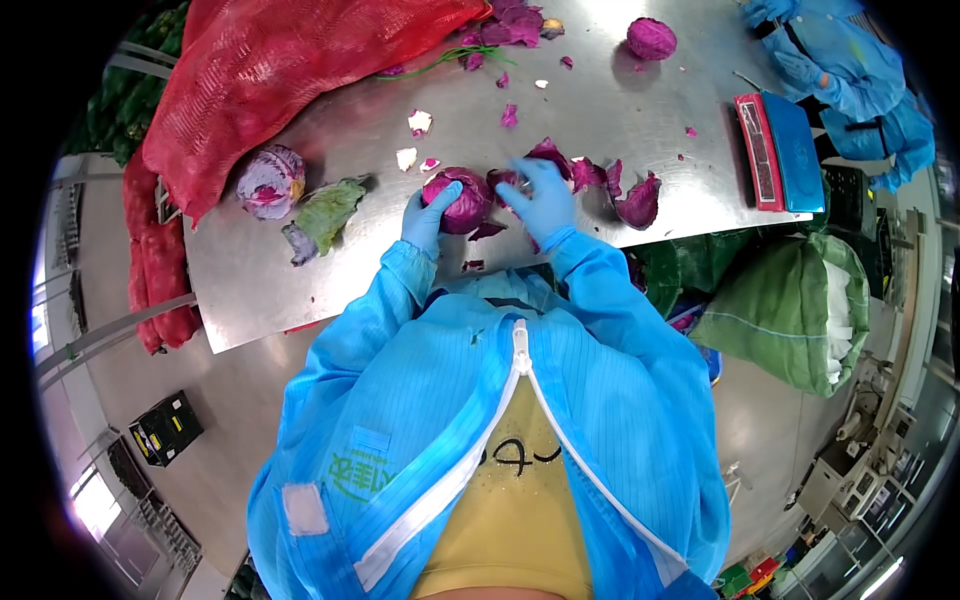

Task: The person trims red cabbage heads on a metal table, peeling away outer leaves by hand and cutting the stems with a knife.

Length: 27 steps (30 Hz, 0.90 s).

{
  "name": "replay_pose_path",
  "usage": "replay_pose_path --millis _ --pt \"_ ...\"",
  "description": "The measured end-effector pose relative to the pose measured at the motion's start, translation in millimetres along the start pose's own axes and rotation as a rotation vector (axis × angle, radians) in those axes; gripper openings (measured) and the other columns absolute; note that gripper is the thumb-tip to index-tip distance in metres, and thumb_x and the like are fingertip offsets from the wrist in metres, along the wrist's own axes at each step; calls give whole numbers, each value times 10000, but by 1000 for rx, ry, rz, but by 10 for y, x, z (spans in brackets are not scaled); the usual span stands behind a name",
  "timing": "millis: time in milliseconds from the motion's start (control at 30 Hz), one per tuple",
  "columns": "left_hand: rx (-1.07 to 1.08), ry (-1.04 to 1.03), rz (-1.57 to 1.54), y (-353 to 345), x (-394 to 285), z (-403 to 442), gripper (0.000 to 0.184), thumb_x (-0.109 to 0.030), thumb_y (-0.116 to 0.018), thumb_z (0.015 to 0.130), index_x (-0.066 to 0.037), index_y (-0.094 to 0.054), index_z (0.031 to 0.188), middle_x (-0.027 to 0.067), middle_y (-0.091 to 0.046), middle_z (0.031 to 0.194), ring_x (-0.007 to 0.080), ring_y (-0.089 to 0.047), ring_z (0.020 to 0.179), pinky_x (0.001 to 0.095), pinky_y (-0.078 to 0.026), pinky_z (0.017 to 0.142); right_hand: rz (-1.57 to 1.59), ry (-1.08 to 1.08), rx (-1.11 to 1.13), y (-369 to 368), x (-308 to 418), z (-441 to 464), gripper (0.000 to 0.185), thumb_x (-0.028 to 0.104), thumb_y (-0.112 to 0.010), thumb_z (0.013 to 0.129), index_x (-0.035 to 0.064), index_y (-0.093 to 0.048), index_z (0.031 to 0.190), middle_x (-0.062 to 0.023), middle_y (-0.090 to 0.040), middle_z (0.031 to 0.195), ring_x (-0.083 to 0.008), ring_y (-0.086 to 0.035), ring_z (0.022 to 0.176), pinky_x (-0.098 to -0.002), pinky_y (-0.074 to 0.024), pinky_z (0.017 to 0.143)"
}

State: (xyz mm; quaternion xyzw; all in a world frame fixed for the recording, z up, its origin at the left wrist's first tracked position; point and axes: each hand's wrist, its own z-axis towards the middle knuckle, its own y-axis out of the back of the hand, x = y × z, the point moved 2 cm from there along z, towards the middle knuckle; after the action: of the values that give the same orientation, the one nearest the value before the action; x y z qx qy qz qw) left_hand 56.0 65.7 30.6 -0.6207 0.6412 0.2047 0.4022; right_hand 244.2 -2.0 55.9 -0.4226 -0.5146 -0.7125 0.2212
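Observation:
A round red cabbage [466, 204] rests on the metal table near its front edge. My left hand [424, 220], in a blue glove, is closed around its left side, the thumb on top. Close by on the right is my right hand [545, 203], also gloved, with its fingers bent around a purple cabbage leaf [503, 180] beside the head. Those fingertips are slightly smeared. Behind and to the right of this hand lie loose cabbage leaves [637, 203]. Small purple scraps lie in front of the cabbage.
The metal table [420, 110] bears a large red mesh sack [290, 75], a paler cabbage [270, 182], a green outer leaf [330, 212] and another red cabbage [651, 39]. A red and blue box [778, 152] stands at right, near a co-worker [850, 70]. A green sack [785, 310] is below.

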Motion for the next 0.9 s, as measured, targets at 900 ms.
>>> replay_pose_path --millis 900 --pt "102 -286 468 -101 44 -43 804 -319 -831 608 3 -442 1234 148 -559 1134 240 -567 1026 334 -479 885 -480 185 45 -169 -213 65 188 215 -638 712 127 -571 864 -81 -565 800 -269 -603 718 -408 -476 587"
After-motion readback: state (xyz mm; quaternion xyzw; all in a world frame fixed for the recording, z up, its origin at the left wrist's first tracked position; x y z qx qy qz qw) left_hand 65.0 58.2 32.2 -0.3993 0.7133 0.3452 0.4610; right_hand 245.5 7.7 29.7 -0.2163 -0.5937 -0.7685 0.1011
